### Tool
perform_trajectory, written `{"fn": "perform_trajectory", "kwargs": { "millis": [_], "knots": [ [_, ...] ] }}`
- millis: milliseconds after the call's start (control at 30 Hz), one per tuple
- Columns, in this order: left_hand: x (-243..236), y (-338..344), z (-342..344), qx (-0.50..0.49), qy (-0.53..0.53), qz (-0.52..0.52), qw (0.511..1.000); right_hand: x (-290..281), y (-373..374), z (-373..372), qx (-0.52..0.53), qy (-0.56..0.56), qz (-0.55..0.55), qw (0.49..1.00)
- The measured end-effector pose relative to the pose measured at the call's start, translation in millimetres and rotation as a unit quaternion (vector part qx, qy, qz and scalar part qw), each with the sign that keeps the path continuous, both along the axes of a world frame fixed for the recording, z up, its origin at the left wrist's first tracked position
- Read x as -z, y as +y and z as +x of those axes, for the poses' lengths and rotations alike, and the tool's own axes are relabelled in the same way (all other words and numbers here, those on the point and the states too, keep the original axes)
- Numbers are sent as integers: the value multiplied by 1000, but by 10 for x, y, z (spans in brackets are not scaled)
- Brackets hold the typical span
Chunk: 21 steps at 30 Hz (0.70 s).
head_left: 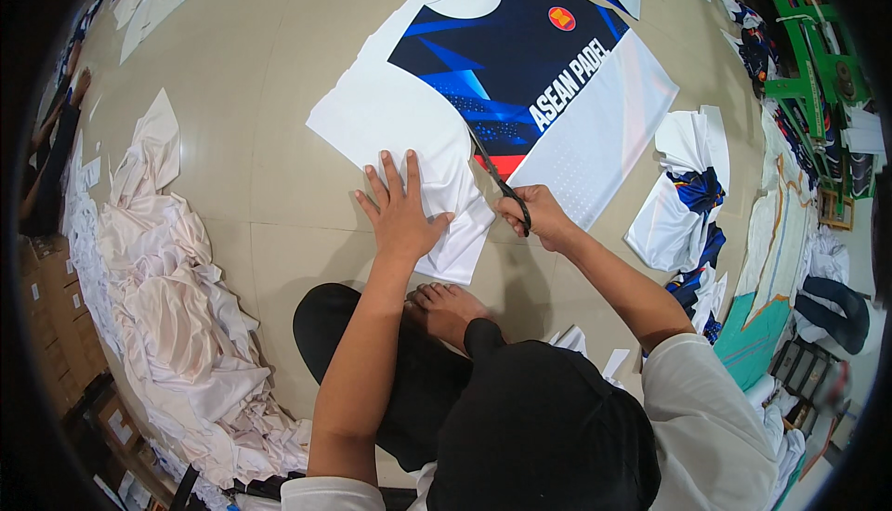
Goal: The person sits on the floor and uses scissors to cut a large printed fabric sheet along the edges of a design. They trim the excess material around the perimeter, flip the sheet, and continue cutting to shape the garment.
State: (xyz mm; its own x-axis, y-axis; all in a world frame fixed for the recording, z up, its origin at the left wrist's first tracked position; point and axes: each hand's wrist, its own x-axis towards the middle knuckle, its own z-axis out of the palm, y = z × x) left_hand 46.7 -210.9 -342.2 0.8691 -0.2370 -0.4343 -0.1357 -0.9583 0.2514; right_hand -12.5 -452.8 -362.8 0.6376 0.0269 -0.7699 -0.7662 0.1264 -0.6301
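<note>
Holding: right grip point(542, 217), wrapped around black scissors point(504, 176)
Left grip point(400, 218): spread wide on white fabric point(400, 121), left of scissors
Navy-printed jersey panel point(511, 60): on tiled floor point(223, 186), beyond scissors

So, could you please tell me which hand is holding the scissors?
The right hand: it grips the black scissors, whereas the left hand rests with fingers spread on the white fabric.

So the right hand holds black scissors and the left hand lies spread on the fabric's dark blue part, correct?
Not quite: the head view shows the left hand spread on the fabric's white part. The right hand does hold black scissors.
</note>
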Motion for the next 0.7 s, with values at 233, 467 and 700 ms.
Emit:
{"fn": "perform_trajectory", "kwargs": {
  "millis": [233, 467, 700],
  "knots": [
    [-28, -3, 6, -4, 6, 6, 1000, -12, -58, 166, -5, 6, 12, 1000],
    [16, 30, -4, 7, -13, -2, 1000, 2, -125, 379, -26, 8, 20, 999],
    [-5, 17, -7, -1, -5, 6, 1000, -78, -148, 467, -49, -12, 14, 999]
  ]
}}
